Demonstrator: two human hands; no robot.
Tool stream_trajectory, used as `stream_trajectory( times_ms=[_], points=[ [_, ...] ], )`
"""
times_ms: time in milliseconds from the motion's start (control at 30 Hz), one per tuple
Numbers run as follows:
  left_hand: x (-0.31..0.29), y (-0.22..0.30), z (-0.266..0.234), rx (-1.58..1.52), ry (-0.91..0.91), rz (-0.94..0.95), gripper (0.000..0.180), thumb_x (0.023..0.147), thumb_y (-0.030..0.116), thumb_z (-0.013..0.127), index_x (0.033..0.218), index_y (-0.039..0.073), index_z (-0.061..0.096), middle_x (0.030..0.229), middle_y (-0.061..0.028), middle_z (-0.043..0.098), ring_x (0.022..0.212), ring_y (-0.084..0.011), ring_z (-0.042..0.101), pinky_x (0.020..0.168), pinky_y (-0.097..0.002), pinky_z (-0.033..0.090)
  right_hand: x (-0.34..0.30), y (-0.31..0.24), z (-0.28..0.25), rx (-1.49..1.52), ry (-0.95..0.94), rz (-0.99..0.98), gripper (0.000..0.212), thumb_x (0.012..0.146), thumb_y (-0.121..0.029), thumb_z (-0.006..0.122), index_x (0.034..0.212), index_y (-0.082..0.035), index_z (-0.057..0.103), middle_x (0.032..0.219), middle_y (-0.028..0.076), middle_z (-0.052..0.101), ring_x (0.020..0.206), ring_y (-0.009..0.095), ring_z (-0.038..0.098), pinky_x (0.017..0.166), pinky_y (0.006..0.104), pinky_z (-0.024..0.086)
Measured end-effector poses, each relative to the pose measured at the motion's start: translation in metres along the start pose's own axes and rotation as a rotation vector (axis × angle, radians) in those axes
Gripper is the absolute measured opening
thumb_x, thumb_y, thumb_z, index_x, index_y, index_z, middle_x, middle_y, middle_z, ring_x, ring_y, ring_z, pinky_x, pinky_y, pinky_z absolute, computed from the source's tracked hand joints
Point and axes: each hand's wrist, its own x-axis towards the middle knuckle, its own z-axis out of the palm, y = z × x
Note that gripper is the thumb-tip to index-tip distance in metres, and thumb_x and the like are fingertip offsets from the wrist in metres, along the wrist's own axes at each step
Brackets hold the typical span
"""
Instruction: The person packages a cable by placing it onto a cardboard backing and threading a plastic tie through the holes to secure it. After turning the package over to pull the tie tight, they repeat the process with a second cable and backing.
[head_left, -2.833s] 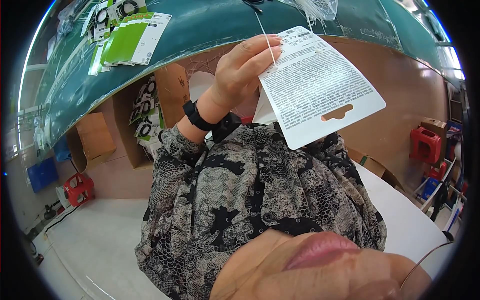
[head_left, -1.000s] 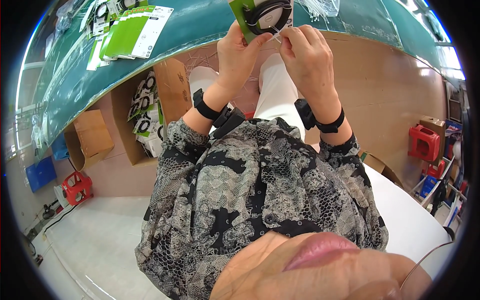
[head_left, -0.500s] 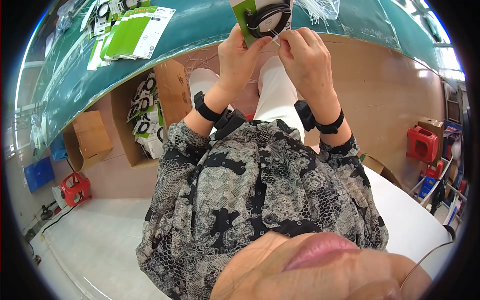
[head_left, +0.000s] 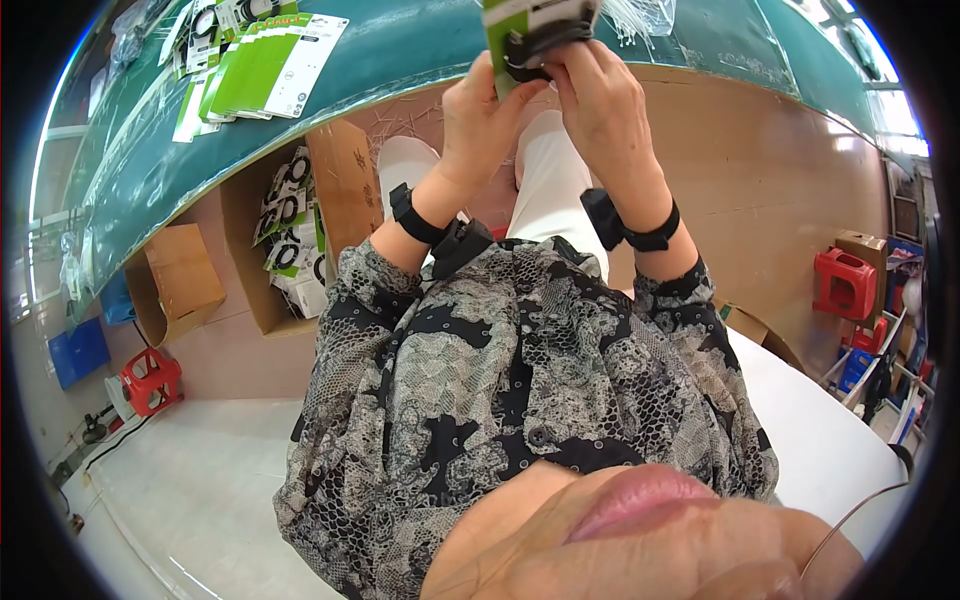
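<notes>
A white and green cardboard card (head_left: 497,22) carrying a coiled black cable (head_left: 552,38) is held up at the table's edge, tilted and blurred by motion. On its left side my left hand (head_left: 476,122) grips the card, thumb along the lower edge. My right hand (head_left: 608,108) is closed at the lower right of the coil, fingertips bent against the cable. Whether a thin white tie is still between the right fingertips is hidden. Both hands wear black wrist straps.
Fanned green and white cards (head_left: 262,75) lie on the green table (head_left: 400,45), left. Thin white ties (head_left: 640,15) lie at the back right. Below, an open carton (head_left: 250,225) holds packed cables on cards. Red stools (head_left: 150,380) stand at both sides.
The card and cable have tipped and shifted slightly right and up. My right hand has moved left and up, from pinching a thin white tie to closing against the coil.
</notes>
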Motion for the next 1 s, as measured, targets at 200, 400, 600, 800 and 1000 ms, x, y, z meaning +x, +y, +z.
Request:
stream_trajectory(
  times_ms=[200,400,600,800,1000],
  points=[
    [0.008,0.000,-0.015,-0.700,-0.085,-0.412,0.028,0.086,0.006,0.066,0.111,0.002,0.056,0.100,-0.0061,0.066,0.088,-0.0137,0.064,0.075,-0.0293,0.055,-0.006,0.025,-0.010,0.649,-0.020,0.473,0.012,0.086,0.000,0.057,0.097,-0.001,0.060,0.088,0.003,0.065,0.079,0.012,0.060,0.069,0.0276,0.049],
    [0.004,-0.002,-0.013,-0.997,-0.196,-0.568,0.027,0.089,0.006,0.061,0.115,0.004,0.054,0.109,-0.0065,0.063,0.098,-0.0175,0.063,0.083,-0.0352,0.056,-0.025,0.056,0.021,0.861,-0.254,0.331,0.023,0.083,-0.004,0.063,0.106,0.000,0.060,0.092,0.004,0.066,0.083,0.010,0.060,0.073,0.0254,0.048],
    [0.000,-0.004,-0.011,-0.957,-0.210,-0.611,0.029,0.089,0.008,0.062,0.116,0.004,0.054,0.107,-0.0062,0.063,0.095,-0.0161,0.063,0.082,-0.0329,0.055,-0.030,0.064,0.029,0.784,-0.239,0.272,0.025,0.082,-0.006,0.064,0.106,0.001,0.060,0.096,0.006,0.066,0.088,0.010,0.060,0.077,0.0262,0.048],
    [0.000,-0.010,-0.008,-0.824,-0.083,-0.541,0.027,0.088,0.008,0.064,0.113,0.004,0.054,0.102,-0.0050,0.064,0.091,-0.0133,0.063,0.076,-0.0283,0.054,-0.017,0.053,0.010,0.758,0.101,0.471,0.037,0.075,0.004,0.063,0.110,-0.002,0.055,0.097,0.011,0.054,0.091,0.021,0.057,0.077,0.0281,0.047],
    [-0.004,-0.009,-0.003,-0.736,-0.057,-0.450,0.027,0.086,0.007,0.066,0.109,0.003,0.054,0.098,-0.0048,0.065,0.088,-0.0115,0.063,0.072,-0.0259,0.052,-0.005,0.021,-0.015,0.687,-0.134,0.296,0.054,0.074,0.002,0.065,0.124,-0.003,0.046,0.113,0.011,0.048,0.106,0.019,0.050,0.090,0.0310,0.043]
  ],
)
